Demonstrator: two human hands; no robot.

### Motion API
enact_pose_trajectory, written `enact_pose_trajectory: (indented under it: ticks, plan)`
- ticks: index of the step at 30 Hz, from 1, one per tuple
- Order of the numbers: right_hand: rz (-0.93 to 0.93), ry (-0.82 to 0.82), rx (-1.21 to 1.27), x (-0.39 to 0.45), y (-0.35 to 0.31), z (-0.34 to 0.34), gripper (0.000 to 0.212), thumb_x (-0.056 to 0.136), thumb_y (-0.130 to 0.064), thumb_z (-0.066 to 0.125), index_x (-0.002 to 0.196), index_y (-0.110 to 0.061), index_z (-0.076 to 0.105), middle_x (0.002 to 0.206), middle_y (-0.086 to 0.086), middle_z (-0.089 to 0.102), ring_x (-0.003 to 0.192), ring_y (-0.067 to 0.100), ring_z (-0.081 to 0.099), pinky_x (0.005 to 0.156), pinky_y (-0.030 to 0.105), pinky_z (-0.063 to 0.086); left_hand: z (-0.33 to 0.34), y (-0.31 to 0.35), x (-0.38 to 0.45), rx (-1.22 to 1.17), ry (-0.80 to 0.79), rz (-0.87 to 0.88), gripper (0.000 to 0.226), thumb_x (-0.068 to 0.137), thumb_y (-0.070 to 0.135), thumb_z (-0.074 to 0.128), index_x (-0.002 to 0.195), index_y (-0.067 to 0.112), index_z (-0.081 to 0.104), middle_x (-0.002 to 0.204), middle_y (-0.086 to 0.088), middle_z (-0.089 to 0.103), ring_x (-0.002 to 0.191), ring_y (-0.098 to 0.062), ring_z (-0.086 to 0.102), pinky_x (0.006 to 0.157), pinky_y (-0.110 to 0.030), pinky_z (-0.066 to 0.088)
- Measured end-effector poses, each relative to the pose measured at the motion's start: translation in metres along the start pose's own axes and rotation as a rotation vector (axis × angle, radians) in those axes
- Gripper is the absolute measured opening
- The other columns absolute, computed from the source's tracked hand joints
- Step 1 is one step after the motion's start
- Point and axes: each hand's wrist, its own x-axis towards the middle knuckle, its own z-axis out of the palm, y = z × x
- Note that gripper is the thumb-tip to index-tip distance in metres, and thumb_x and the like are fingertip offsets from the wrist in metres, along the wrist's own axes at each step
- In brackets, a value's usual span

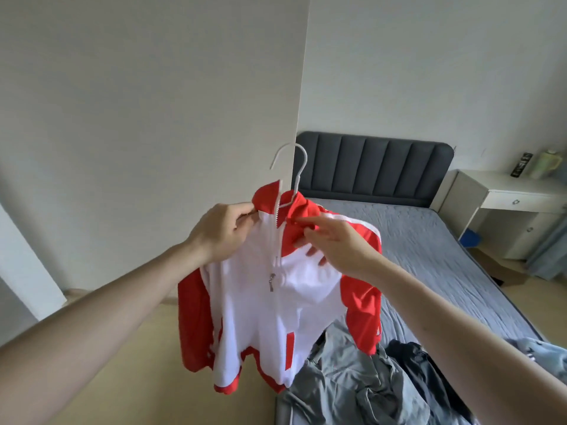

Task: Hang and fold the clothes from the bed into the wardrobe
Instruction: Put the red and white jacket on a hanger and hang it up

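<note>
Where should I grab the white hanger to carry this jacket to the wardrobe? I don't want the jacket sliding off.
Grip the white hanger by the neck just under its hook, coming from above. The hook stands upright and bare above the red collar, while the shoulders are buried inside the red and white jacket. The left hand and right hand now hold only fabric near the collar.

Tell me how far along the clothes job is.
Done: white wire hanger sits inside the red-and-white zip jacket. In hand: left hand grips the collar; right hand adjusts the shoulder. Left: hanging it, plus grey and dark clothes piled on the bed.
</note>
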Motion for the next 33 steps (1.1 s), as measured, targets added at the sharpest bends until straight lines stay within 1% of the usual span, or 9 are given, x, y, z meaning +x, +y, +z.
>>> enact_pose_trajectory:
  ticks: [3,6,9,12,15,19,23,27,33]
  plan:
    - [-0.025,0.045,-0.041,-0.014,0.018,-0.007,0.046,0.101,-0.026,0.063,0.145,-0.034,0.051,0.092,-0.01,0.079,0.074,0.012,0.074,0.068,0.041,0.062,-0.004,0.002,-0.002,-0.081,0.043,-0.04,0.038,0.098,0.037,0.05,0.071,0.011,0.048,0.055,0.001,0.039,0.055,-0.013,0.032,0.055,-0.035,0.032]
    - [-0.045,0.188,-0.036,-0.021,0.029,-0.007,0.054,0.098,-0.033,0.067,0.146,-0.042,0.045,0.093,-0.012,0.077,0.072,0.012,0.074,0.067,0.04,0.06,-0.011,0.006,-0.001,-0.131,0.08,-0.066,0.037,0.096,0.037,0.049,0.072,0.009,0.048,0.058,0.002,0.039,0.057,-0.012,0.033,0.055,-0.037,0.032]
    - [-0.032,0.347,0.088,-0.03,0.035,-0.001,0.049,0.097,-0.029,0.068,0.14,-0.043,0.049,0.101,-0.011,0.075,0.07,0.015,0.074,0.063,0.039,0.06,-0.015,0.012,0.002,-0.161,0.099,-0.066,0.04,0.097,0.041,0.05,0.07,0.011,0.049,0.058,0.004,0.038,0.057,-0.013,0.033,0.054,-0.037,0.031]
    - [0.0,0.461,0.204,-0.046,0.042,0.02,0.03,0.097,-0.021,0.067,0.124,-0.032,0.059,0.103,-0.005,0.073,0.068,0.016,0.073,0.059,0.037,0.059,-0.013,0.016,0.005,-0.193,0.112,-0.074,0.038,0.101,0.036,0.053,0.068,0.018,0.05,0.056,0.009,0.038,0.056,-0.013,0.032,0.055,-0.033,0.029]
    - [0.154,0.333,0.183,-0.054,0.052,0.053,0.009,0.095,-0.025,0.069,0.103,-0.023,0.066,0.101,-0.004,0.073,0.069,0.013,0.074,0.059,0.035,0.059,-0.008,0.02,0.009,-0.194,0.125,-0.09,0.04,0.103,0.03,0.055,0.065,0.02,0.047,0.053,0.01,0.036,0.053,-0.012,0.03,0.053,-0.032,0.027]
    - [0.319,0.153,0.234,-0.04,0.048,0.086,0.019,0.091,-0.04,0.072,0.098,-0.022,0.073,0.096,-0.008,0.075,0.071,0.012,0.075,0.061,0.039,0.061,0.002,0.025,0.011,-0.18,0.12,-0.094,0.038,0.102,0.029,0.055,0.068,0.014,0.048,0.053,0.009,0.036,0.053,-0.011,0.031,0.053,-0.033,0.028]
    - [0.414,0.176,0.382,-0.02,0.034,0.094,0.022,0.091,-0.042,0.071,0.092,-0.021,0.077,0.093,0.002,0.078,0.072,0.014,0.076,0.062,0.031,0.06,0.014,0.029,0.008,-0.163,0.111,-0.089,0.033,0.101,0.025,0.055,0.071,0.01,0.052,0.053,0.009,0.041,0.053,-0.01,0.035,0.054,-0.033,0.031]
    - [0.443,0.232,0.463,-0.014,0.033,0.091,0.021,0.095,-0.036,0.068,0.093,-0.018,0.078,0.085,0.0,0.078,0.064,0.01,0.071,0.055,0.023,0.053,0.016,0.024,0.007,-0.125,0.124,-0.1,0.033,0.101,0.024,0.055,0.071,0.013,0.048,0.052,0.007,0.042,0.052,-0.013,0.035,0.053,-0.035,0.033]
    - [0.49,0.26,0.553,-0.012,0.027,0.082,0.017,0.096,-0.026,0.066,0.089,-0.015,0.077,0.077,-0.006,0.077,0.059,0.004,0.065,0.051,0.019,0.047,0.017,0.005,-0.003,0.18,0.068,-0.126,0.028,0.102,0.034,0.047,0.076,0.025,0.04,0.058,0.002,0.054,0.061,-0.031,0.054,0.058,-0.041,0.048]
